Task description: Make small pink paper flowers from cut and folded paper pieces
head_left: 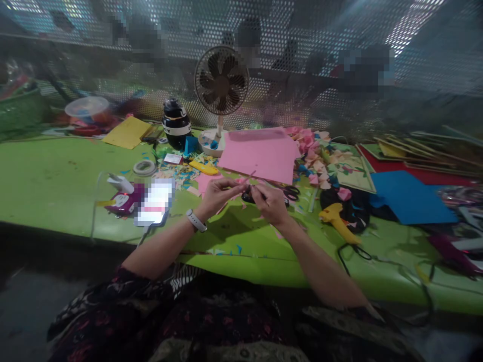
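Pink strip [249, 176], narrow, likely paper: slanting up and away from the left hand [222, 195], whose thumb and fingertips pinch it above the bench [56, 186]. Right hand [270, 203] close alongside, fingertips drawn together by a small dark item; from my end I cannot tell whether that grip holds it or the near end of the strip.

White band [196, 221] on the left wrist. Just right of the right grip I note dark-handled scissors [292, 192] lying flat. Straight beyond both grips: large pink sheets [260, 151], overlapping. Farther right of those, I log a heap of crumpled pink and peach pieces [307, 146].

Right of the right grip and slightly nearer me, a yellow glue gun [339, 221] on something black; past it, a blue sheet [413, 196].

Beyond the left grip and a little left, a yellow tool [204, 167] among coloured scraps. Farther left, a roll of tape [144, 167]; nearer than the roll, a phone [155, 201], screen pixelated on my feed, beside a purple box [126, 201] carrying a white plug [121, 184].

At the back, past the left grip, I see a black bottle [176, 125] and a round fan [222, 83] before a perforated screen [302, 103].
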`<action>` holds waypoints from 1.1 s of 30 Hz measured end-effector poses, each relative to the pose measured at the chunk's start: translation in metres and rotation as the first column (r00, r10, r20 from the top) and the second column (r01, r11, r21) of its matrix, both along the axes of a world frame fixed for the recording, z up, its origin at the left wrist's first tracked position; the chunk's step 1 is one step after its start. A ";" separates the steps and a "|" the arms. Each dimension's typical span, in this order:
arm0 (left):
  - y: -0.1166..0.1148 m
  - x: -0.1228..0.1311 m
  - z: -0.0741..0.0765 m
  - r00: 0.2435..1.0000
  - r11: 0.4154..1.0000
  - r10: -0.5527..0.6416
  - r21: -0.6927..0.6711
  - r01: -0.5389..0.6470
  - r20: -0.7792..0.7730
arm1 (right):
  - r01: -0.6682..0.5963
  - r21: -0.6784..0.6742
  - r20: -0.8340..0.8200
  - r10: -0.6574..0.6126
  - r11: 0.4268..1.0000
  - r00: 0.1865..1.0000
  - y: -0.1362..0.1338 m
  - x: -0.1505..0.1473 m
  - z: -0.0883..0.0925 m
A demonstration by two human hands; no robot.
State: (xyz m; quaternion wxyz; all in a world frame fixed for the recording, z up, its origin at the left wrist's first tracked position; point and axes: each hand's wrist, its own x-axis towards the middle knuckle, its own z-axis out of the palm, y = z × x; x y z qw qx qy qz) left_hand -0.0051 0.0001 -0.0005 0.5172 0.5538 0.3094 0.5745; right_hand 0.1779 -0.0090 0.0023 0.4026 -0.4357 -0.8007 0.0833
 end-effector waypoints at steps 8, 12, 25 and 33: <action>0.001 0.000 -0.002 0.999 0.999 0.022 0.043 -0.021 -0.029 | -0.098 -0.174 -0.067 0.087 0.980 0.994 -0.002 0.000 0.008; 0.000 0.000 -0.003 1.000 1.000 -0.015 -0.011 0.015 0.003 | -0.150 -0.298 -0.137 0.113 0.943 0.984 0.000 0.001 0.007; 0.001 0.004 0.000 0.983 0.994 0.071 -0.098 -0.055 0.169 | -0.102 -0.100 -0.180 0.082 0.990 0.980 -0.005 -0.009 -0.006; -0.001 0.006 0.003 0.979 0.994 0.027 -0.107 -0.005 0.200 | -0.179 -0.147 -0.279 0.132 0.973 0.951 -0.001 -0.006 -0.004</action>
